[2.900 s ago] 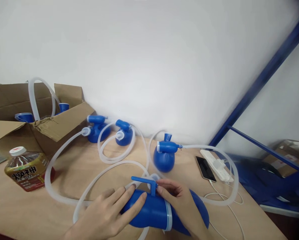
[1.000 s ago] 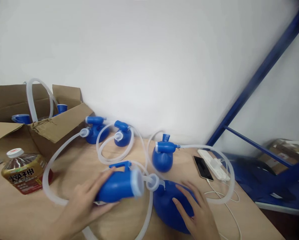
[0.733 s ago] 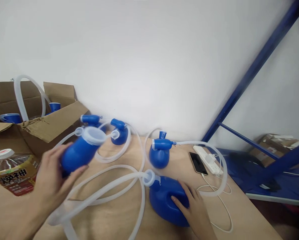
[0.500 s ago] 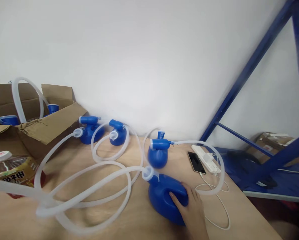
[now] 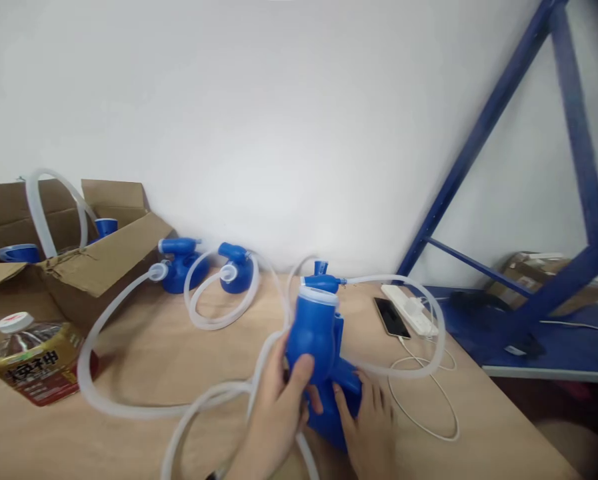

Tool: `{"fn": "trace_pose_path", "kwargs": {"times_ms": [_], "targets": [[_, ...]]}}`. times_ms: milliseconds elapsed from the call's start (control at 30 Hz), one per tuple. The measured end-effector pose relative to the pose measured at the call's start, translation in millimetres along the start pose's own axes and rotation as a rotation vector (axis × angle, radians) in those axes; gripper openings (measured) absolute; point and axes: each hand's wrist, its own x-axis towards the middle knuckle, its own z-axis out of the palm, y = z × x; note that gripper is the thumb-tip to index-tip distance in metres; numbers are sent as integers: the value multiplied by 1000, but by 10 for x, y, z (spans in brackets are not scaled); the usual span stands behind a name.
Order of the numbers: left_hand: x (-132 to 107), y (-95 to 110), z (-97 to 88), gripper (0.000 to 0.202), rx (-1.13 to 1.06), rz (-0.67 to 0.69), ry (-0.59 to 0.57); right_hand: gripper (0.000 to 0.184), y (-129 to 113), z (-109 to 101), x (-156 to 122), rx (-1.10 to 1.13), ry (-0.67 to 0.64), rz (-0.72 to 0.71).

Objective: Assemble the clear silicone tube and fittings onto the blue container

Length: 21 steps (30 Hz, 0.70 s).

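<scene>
In the head view my left hand (image 5: 276,407) is closed round a blue urinal funnel (image 5: 313,330), a cup with a white rim held upright. Directly below it a blue urinal bottle (image 5: 327,427) is in the grip of my right hand (image 5: 369,423), fingers at its handle. The funnel and my left hand hide the bottle's neck; whether the two parts are joined, I cannot tell. Translucent white hose (image 5: 139,412) loops over the table beside and beneath my left forearm. Close behind stands another blue bottle, mostly covered, with its funnel (image 5: 320,283) on top.
Two more blue bottles (image 5: 183,270) with hoses stand near the wall. At left are an open cardboard box (image 5: 113,247) holding blue parts and a drink bottle (image 5: 41,363). A phone (image 5: 391,317), power strip (image 5: 409,309) and white cable lie right, near a blue metal frame (image 5: 471,147).
My left hand has come into view with the blue funnel, now above the bottle. The bottle's white hose end is no longer visible, and the hose at left has shifted. My right hand stays on the bottle.
</scene>
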Motion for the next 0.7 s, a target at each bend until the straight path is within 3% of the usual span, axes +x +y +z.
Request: {"fn": "trace_pose_path", "kwargs": {"times_ms": [100, 200, 300, 433, 500, 567, 633, 700], "targets": [[342, -164, 368, 101, 121, -46, -107, 59, 16, -59, -145, 12, -27, -19], [530, -296, 507, 90, 364, -1, -80, 47, 40, -82, -224, 24, -40, -83], [520, -246, 532, 83, 646, 73, -70, 49, 13, -54, -236, 32, 53, -47], [307, 16, 502, 71, 911, 22, -239, 54, -16, -17, -272, -38, 62, -26], [158, 80, 388, 75, 983, -48, -287, 53, 23, -7, -325, -68, 9, -35], [-4, 34, 148, 82, 927, -75, -345, 52, 111, 7, -380, -71, -40, -20], [-178, -113, -224, 85, 800, -20, -456, 51, 241, 31, -414, -67, -64, 19], [-373, -315, -671, 76, 792, 54, -475, 52, 392, 55, -427, -40, -78, 55]]}}
